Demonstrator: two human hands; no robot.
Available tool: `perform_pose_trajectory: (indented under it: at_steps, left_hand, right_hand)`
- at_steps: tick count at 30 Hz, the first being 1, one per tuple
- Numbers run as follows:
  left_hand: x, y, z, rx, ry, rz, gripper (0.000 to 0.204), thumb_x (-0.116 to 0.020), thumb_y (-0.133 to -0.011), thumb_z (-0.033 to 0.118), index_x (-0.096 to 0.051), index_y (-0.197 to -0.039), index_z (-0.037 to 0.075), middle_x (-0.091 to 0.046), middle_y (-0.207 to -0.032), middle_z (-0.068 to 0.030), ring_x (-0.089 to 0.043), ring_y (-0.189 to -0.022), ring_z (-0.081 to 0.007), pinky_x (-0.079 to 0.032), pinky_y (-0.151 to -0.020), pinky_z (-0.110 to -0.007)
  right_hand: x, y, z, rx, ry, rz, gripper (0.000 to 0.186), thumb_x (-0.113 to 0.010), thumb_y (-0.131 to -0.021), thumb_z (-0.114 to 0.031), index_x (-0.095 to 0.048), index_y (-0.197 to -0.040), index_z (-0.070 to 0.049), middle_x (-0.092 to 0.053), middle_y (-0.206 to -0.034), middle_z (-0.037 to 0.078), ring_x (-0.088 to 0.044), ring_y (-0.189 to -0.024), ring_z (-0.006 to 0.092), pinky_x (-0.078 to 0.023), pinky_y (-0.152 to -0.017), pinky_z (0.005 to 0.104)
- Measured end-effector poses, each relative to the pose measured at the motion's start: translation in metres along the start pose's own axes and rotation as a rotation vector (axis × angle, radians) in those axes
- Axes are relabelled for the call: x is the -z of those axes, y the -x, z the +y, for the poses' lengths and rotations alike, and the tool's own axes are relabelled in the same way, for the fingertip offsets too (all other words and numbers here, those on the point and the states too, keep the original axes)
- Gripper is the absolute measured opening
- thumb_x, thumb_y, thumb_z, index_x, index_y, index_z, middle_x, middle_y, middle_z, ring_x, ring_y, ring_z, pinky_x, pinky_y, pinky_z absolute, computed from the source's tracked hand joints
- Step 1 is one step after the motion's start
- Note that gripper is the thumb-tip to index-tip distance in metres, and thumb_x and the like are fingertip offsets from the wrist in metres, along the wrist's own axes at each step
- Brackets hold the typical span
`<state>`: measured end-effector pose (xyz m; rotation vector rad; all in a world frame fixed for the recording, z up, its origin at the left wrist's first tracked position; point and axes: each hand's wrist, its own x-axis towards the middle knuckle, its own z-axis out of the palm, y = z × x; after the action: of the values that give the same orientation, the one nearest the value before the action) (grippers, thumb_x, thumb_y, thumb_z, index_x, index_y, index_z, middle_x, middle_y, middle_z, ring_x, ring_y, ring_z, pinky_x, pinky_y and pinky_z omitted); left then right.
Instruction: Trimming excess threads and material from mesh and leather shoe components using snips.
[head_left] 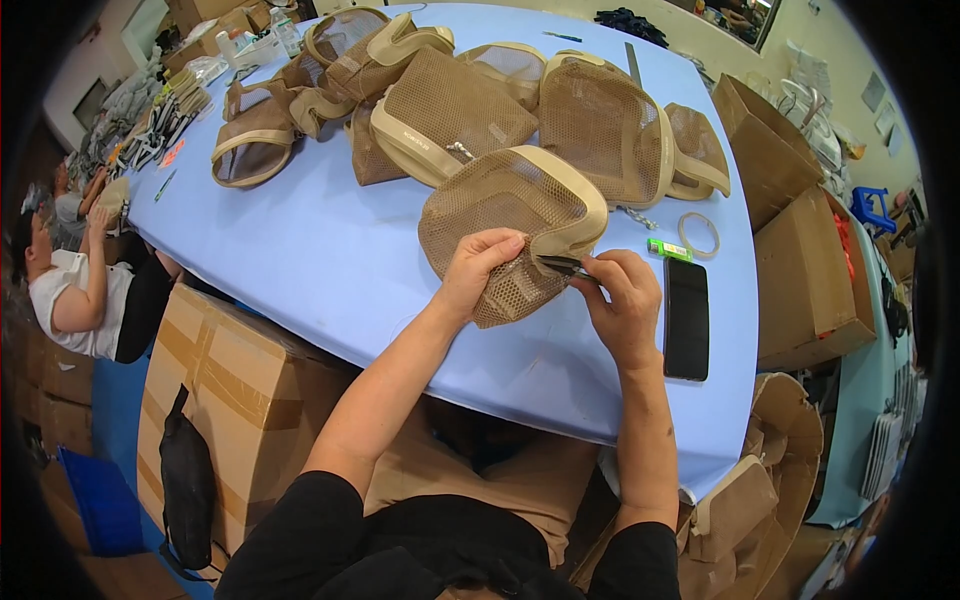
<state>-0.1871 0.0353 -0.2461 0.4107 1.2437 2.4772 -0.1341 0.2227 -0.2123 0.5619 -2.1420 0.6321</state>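
Close to the table's front edge, my left hand (481,268) pinches a brown mesh bag (490,205) with a beige fabric band around its opening. The bag is tilted, with its lower part hanging below my fingers. My right hand (624,298) is closed on small dark thread snips (566,266). Their tips touch or lie very near the bag's band, just right of my left fingertips; whether the blades are on a thread is too small to tell. Behind the held bag lies another mesh bag (460,105) with a beige band, and one more mesh bag (600,125) stands to its right.
The blue-covered table (330,300) also bears a black phone (686,320), a green lighter-like item (668,249) and a tape roll (699,234) at right. Cardboard boxes (240,400) flank the table. An open carton (790,420) holds brown bags. A person (85,285) sits at far left.
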Motion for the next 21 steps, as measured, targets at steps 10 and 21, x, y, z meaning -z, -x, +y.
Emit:
perform_pose_trajectory:
  at_steps: [10,21]
  left_hand:
    - [-0.0006,0.0007,0.0007,0.014,0.003,-0.004,0.021,-0.053,-0.084,0.012,-0.060,-0.094,-0.005,-0.063,-0.087,-0.0098,-0.060,-0.075,-0.0140,-0.049,-0.069,-0.024]
    - [-0.0025,0.0004,0.0030,-0.006,0.027,0.009,0.019,-0.053,-0.084,0.012,-0.061,-0.092,-0.004,-0.063,-0.086,-0.0088,-0.059,-0.075,-0.0129,-0.048,-0.068,-0.024]
  right_hand:
    - [-0.0022,0.0001,-0.0028,0.002,0.013,-0.018,0.023,-0.071,-0.060,-0.011,-0.057,-0.078,-0.009,-0.055,-0.074,0.002,-0.052,-0.063,0.0202,-0.039,-0.054,0.0313]
    - [0.0008,-0.0004,-0.0008,-0.044,-0.038,0.049,0.022,-0.072,-0.060,-0.011,-0.057,-0.076,-0.008,-0.055,-0.072,0.003,-0.052,-0.063,0.0208,-0.040,-0.055,0.0316]
